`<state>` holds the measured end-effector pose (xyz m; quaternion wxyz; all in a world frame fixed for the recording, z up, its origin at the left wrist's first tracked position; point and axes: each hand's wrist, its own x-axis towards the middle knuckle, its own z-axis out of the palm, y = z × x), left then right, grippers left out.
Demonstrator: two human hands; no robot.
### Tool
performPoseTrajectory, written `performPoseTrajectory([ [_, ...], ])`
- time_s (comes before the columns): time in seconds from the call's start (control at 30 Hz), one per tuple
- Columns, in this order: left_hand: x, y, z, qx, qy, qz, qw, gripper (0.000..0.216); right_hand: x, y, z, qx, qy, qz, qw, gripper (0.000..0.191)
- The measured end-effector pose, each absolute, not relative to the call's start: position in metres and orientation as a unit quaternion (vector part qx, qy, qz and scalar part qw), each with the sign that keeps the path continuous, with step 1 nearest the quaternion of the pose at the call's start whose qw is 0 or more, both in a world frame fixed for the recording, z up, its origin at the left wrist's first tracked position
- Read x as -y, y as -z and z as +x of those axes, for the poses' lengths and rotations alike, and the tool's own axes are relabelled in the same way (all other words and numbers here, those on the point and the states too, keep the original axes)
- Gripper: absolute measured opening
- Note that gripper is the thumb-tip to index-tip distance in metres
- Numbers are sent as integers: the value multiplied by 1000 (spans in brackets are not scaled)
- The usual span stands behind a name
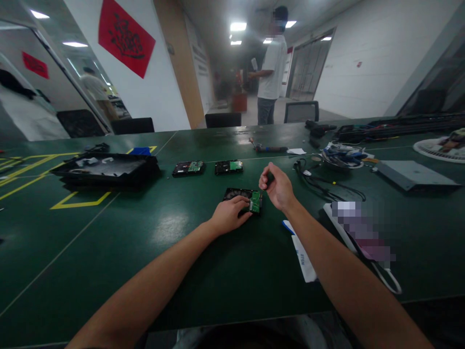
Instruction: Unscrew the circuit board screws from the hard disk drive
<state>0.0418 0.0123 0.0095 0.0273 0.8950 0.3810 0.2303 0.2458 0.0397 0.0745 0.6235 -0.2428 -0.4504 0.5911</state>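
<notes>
A hard drive (255,202) with a green circuit board lies on the green table in front of me. My left hand (229,214) holds it down, with the fingers over its top and the thumb along the near edge. Just to the right of the drive, my right hand (278,187) is raised with its fingers curled into a pinch. Whatever it may hold is too small or hidden to make out. Two more hard drives sit farther back, a left one (188,167) and a right one (228,166).
Black plastic trays (109,169) are stacked at left. A screwdriver-like tool (272,149) lies at the back. To the right are black cables (319,183), a bundle of wires (343,154), a grey metal box (416,175) and a phone-like item (339,225). A person (271,72) stands beyond.
</notes>
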Motion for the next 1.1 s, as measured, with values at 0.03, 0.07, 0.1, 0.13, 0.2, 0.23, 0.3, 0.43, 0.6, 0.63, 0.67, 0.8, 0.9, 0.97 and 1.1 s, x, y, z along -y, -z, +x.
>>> performPoseTrajectory([
  [0.03,-12,-10,42,-381,-231,895,27,26,-39,-74,245,450,-594,-235,624,41],
  [0.07,-12,-10,42,-381,-232,895,26,26,-39,-74,245,451,-596,-228,624,43],
  [0.1,-12,-9,42,-381,-232,895,25,26,-39,-74,244,452,-598,-222,623,45],
  [0.13,-12,-9,42,-380,-233,895,25,26,-39,-74,244,454,-599,-221,622,45],
  [0.2,-13,-9,42,-378,-232,896,26,26,-39,-73,243,453,-593,-232,624,41],
  [0.23,-13,-9,42,-378,-231,896,27,26,-39,-72,242,452,-587,-240,627,38],
  [0.3,-13,-9,43,-379,-228,897,29,26,-39,-71,241,454,-571,-252,636,33],
  [0.43,-13,-11,45,-384,-225,895,26,26,-37,-72,241,476,-551,-247,639,25],
  [0.6,-13,-10,44,-380,-227,896,28,26,-36,-73,245,500,-562,-247,612,30],
  [0.63,-13,-10,43,-378,-229,897,29,26,-36,-73,246,498,-564,-250,610,31],
  [0.67,-13,-9,43,-377,-231,897,30,26,-36,-73,246,494,-566,-252,610,31],
  [0.8,-13,-9,43,-379,-231,895,31,27,-38,-73,246,477,-582,-236,615,36],
  [0.9,-13,-10,43,-381,-227,896,32,26,-37,-73,245,478,-595,-217,608,43],
  [0.97,-12,-10,43,-382,-228,895,33,26,-37,-73,244,483,-594,-214,607,42],
  [1.1,-13,-10,43,-382,-228,895,36,26,-36,-71,241,486,-582,-231,610,37],
])
